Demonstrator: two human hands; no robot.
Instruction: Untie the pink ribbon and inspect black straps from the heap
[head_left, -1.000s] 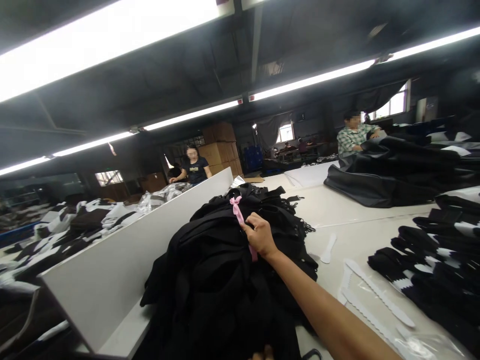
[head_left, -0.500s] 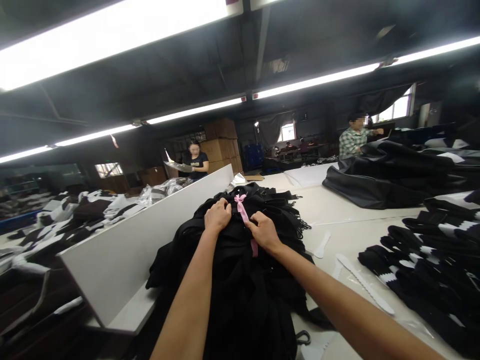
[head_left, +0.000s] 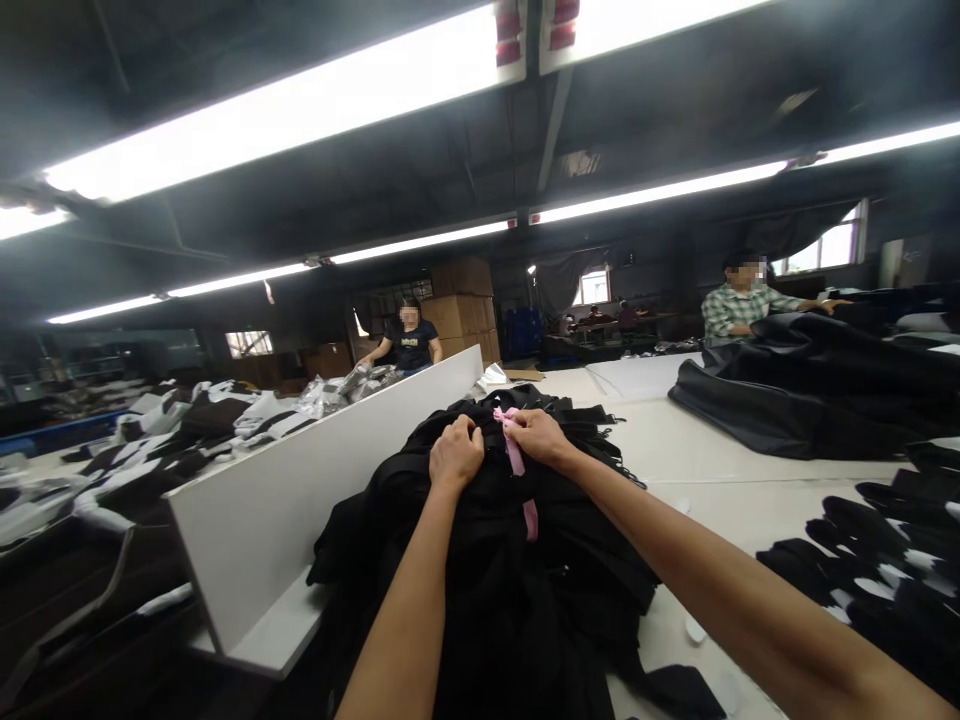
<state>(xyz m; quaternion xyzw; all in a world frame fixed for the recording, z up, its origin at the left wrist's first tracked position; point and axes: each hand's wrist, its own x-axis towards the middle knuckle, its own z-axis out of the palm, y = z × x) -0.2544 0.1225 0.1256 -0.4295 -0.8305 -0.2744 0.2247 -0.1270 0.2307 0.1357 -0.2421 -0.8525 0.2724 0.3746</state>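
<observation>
A heap of black fabric straps (head_left: 480,580) lies in front of me, with small hooks along its right edge. A pink ribbon (head_left: 514,455) is knotted near the top of the heap, and a lower piece of it shows further down among the black folds. Thumb and fingers of my right hand (head_left: 541,437) pinch the ribbon just by the knot. To the left of the knot, my left hand (head_left: 457,455) has its fingers curled into the black straps; the fingertips are partly hidden.
A white board (head_left: 315,490) stands along the heap's left side. Stacked black pieces with white parts (head_left: 870,560) lie at right, below a pile of black sheet material (head_left: 810,375). Two people, one in a dark shirt (head_left: 411,345) and one in a checked shirt (head_left: 739,308), work beyond.
My right hand has moved up along the pink ribbon to the knot. My left hand stays on the straps. The view has shifted, and the person in the dark shirt has lowered their hands.
</observation>
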